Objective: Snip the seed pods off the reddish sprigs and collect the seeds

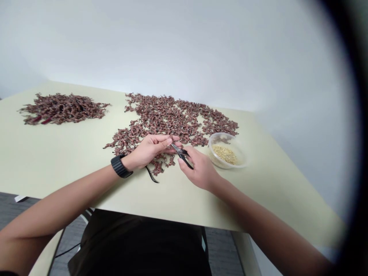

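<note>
The picture is bright, with soft and even light. Faint shadows lie on the table [71, 153] under the forearms. The far wall [172, 46] looks pale and hazy. A dark, curved, blurred border covers the right edge. Small pieces in the piles [169, 119] are not sharp, and the near tabletop edge looks bent.

Reddish-brown pieces [163, 115], golden-yellow bits [225, 154], pale yellow-green tabletop [71, 153], black pliers handles [185, 159], solid black watch [122, 166].
</note>
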Tool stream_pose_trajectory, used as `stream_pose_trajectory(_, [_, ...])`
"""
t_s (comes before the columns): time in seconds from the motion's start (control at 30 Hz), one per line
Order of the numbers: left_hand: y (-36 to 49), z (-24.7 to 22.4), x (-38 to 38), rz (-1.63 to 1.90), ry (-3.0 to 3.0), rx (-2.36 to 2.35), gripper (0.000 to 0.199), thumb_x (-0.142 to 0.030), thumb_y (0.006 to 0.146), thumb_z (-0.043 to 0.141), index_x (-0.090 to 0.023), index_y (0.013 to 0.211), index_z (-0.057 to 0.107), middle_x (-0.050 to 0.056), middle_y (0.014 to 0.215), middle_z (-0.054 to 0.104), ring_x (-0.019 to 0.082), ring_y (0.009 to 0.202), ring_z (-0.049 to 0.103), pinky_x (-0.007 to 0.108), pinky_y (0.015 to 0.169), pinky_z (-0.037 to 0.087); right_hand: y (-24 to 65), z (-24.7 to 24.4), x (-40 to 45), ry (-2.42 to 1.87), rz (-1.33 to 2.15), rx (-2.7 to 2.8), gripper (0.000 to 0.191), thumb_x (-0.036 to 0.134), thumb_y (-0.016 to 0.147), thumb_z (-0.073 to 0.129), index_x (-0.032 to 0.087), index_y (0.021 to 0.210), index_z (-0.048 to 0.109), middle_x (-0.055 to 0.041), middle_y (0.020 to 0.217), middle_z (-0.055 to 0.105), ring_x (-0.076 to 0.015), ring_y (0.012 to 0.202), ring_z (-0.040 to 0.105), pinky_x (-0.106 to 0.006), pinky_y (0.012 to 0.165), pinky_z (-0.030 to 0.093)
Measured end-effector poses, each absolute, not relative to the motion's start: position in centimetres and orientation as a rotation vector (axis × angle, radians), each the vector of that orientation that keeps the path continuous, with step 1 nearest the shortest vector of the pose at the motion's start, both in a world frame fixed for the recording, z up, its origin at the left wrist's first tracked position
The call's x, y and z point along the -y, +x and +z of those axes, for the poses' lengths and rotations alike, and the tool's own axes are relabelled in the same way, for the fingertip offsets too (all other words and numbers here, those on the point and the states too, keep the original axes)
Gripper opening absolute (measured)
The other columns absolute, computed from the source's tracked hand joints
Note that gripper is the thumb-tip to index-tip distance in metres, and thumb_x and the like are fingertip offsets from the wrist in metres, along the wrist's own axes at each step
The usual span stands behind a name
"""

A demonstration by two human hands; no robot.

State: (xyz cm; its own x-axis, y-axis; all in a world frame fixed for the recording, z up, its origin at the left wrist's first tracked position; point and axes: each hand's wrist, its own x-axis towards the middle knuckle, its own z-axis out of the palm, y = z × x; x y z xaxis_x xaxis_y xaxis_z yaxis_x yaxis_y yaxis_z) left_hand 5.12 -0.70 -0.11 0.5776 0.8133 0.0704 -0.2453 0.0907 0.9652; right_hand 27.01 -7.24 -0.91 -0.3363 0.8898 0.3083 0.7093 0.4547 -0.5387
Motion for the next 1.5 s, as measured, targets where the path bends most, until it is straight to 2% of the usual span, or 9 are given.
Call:
stream_pose_trajectory(0.13, [5.1,-0.4,0.7,0.886,1.239,-0.564,0.038,-0.039,0.091,0.073,-0.016,0.120,0.076,0.016,0.132,0.069,0.027,0.116,0.070,0.042,0.106,0.055,26.9,-0.8,7.4,-1.325,0.434,2.141,0.027,0.041,0.099,0.049,0.019,0.115,0.054,-0.0035,0.086,0.060,-0.0181,0.073,0.055,-0.031,0.066,0.039])
stream_pose_trajectory(0.33, [4.0,1.1,0.0,0.689,1.188,-0.402,0.039,-0.035,0.092,0.072,-0.017,0.126,0.073,0.017,0.138,0.064,0.032,0.132,0.059,0.049,0.112,0.050,26.9,-0.4,7.5,-1.318,0.382,2.150,0.027,0.040,0.099,0.051,0.019,0.115,0.054,-0.0062,0.096,0.064,-0.0190,0.078,0.057,-0.032,0.069,0.041])
stream_pose_trajectory(0.63, [3.7,0.9,-0.2,0.712,1.272,-0.430,0.047,-0.027,0.087,0.078,-0.016,0.132,0.069,0.018,0.134,0.067,0.030,0.126,0.064,0.049,0.115,0.046,27.1,-0.4,7.4,-1.317,0.339,2.178,0.024,0.040,0.099,0.051,0.020,0.111,0.053,-0.0070,0.096,0.064,-0.0207,0.081,0.059,-0.033,0.073,0.042])
stream_pose_trajectory(0.77, [4.2,0.3,0.0,0.835,1.323,-0.485,0.040,-0.025,0.082,0.082,-0.016,0.121,0.075,0.017,0.135,0.067,0.030,0.123,0.066,0.046,0.113,0.048,27.0,-0.3,7.5,-1.325,0.350,2.151,0.026,0.041,0.099,0.050,0.019,0.113,0.053,-0.0068,0.095,0.064,-0.0194,0.077,0.057,-0.032,0.068,0.039])
stream_pose_trajectory(0.93, [4.8,0.4,0.9,0.962,1.355,-0.588,0.034,-0.028,0.076,0.086,-0.018,0.108,0.080,0.014,0.132,0.069,0.032,0.121,0.067,0.046,0.104,0.056,26.9,-0.4,7.6,-1.326,0.408,2.112,0.022,0.041,0.100,0.048,0.019,0.106,0.052,-0.0052,0.089,0.062,-0.0181,0.075,0.055,-0.030,0.064,0.036])
stream_pose_trajectory(1.07, [5.0,0.9,1.5,1.029,1.446,-0.675,0.024,-0.034,0.077,0.085,-0.016,0.093,0.082,0.014,0.124,0.073,0.034,0.126,0.064,0.050,0.107,0.054,26.8,-0.4,7.6,-1.327,0.444,2.094,0.021,0.041,0.099,0.049,0.020,0.104,0.051,-0.0035,0.085,0.060,-0.0173,0.071,0.053,-0.030,0.062,0.035])
stream_pose_trajectory(1.2, [5.3,1.0,1.8,1.090,1.485,-0.707,0.020,-0.036,0.080,0.082,-0.017,0.086,0.082,0.013,0.114,0.077,0.034,0.128,0.063,0.051,0.109,0.053,26.7,-0.3,7.6,-1.322,0.468,2.080,0.021,0.041,0.099,0.049,0.020,0.103,0.051,-0.0022,0.081,0.059,-0.0166,0.069,0.052,-0.029,0.062,0.034])
stream_pose_trajectory(1.4, [5.5,0.6,1.9,1.151,1.479,-0.746,0.020,-0.035,0.079,0.083,-0.017,0.087,0.083,0.012,0.120,0.075,0.032,0.114,0.071,0.047,0.102,0.058,26.7,-0.2,7.6,-1.295,0.554,2.083,0.021,0.041,0.099,0.048,0.020,0.101,0.050,0.0007,0.076,0.054,-0.0148,0.065,0.048,-0.029,0.062,0.034])
stream_pose_trajectory(1.5, [5.4,0.8,1.9,1.147,1.518,-0.759,0.024,-0.033,0.081,0.082,-0.017,0.098,0.082,0.011,0.116,0.076,0.029,0.105,0.074,0.042,0.095,0.061,26.9,-0.2,7.6,-1.293,0.583,2.079,0.021,0.042,0.099,0.049,0.021,0.102,0.050,0.0018,0.073,0.051,-0.0148,0.064,0.047,-0.029,0.062,0.034])
